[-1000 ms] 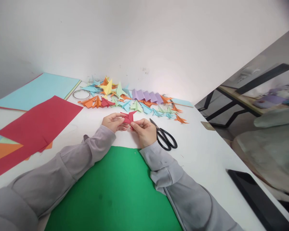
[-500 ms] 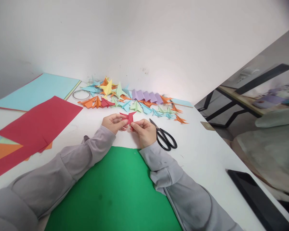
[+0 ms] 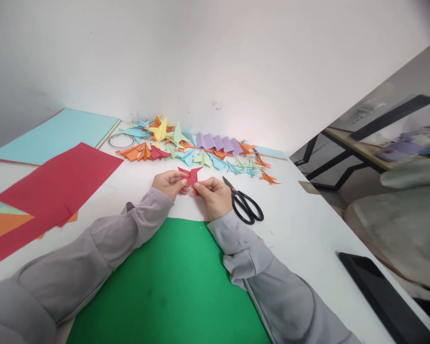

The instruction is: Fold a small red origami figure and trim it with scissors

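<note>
A small folded red paper figure (image 3: 190,175) is pinched between both my hands just above the white table (image 3: 301,229). My left hand (image 3: 169,184) grips its left side with closed fingers. My right hand (image 3: 217,195) pinches its lower right side. Both arms wear grey sleeves and rest over a large green sheet (image 3: 172,286). Black scissors (image 3: 245,203) lie right beside my right hand, their blades pointing away from me.
A row of folded paper figures in several colours (image 3: 197,145) lines the far wall, with a tape ring (image 3: 121,140). Red (image 3: 57,186), light blue (image 3: 53,136) and orange (image 3: 3,223) sheets lie left. A black tablet (image 3: 383,296) sits at the right table edge.
My hands have barely shifted; the red figure is turned slightly between my fingers. Nothing else has moved.
</note>
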A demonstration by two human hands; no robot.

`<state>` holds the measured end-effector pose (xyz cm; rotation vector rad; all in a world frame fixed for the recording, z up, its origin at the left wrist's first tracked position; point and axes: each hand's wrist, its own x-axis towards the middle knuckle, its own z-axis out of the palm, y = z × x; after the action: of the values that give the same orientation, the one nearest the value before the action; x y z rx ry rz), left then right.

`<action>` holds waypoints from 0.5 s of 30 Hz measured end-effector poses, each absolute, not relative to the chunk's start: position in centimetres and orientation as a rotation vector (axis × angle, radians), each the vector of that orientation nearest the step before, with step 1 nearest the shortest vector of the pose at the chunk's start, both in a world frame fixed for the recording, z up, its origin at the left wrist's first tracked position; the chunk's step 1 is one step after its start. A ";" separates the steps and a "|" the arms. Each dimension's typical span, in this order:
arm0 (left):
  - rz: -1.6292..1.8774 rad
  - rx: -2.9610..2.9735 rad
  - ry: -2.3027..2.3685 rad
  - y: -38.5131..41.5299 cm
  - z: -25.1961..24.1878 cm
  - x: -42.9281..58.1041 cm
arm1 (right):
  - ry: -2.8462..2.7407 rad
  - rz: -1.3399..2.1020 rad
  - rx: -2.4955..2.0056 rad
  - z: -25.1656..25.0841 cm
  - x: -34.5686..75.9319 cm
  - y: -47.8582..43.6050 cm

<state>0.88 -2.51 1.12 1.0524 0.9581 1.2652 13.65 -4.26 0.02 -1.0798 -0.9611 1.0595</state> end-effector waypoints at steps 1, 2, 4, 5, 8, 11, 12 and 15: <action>1.266 1.053 0.953 -2.5 1.1 0.9 | -0.963 1.057 -1.079 0.0 13.7 -4.3; 1.267 1.049 0.943 -2.5 1.0 0.9 | -0.965 1.057 -1.076 0.0 13.7 -4.3; 1.265 1.031 0.915 -2.4 1.0 0.8 | -0.967 1.054 -1.074 0.0 13.7 -4.3; 1.261 1.017 0.901 -2.4 1.0 0.8 | -0.967 1.051 -1.074 0.0 13.7 -4.3; 1.243 0.982 0.876 -2.2 1.0 0.6 | -0.972 1.040 -1.082 -0.1 13.6 -4.3; 1.227 0.963 0.870 -2.1 1.0 0.6 | -0.968 1.039 -1.081 -0.1 13.6 -4.2; 1.227 0.960 0.870 -2.1 1.1 0.6 | -0.966 1.041 -1.078 0.0 13.6 -4.2; 1.250 0.986 0.886 -2.4 1.2 0.8 | -0.960 1.058 -1.067 0.1 13.6 -4.3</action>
<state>0.84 -2.39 1.23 0.9858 0.8861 1.2499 13.56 -4.27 0.07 -1.0668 -0.9603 1.0584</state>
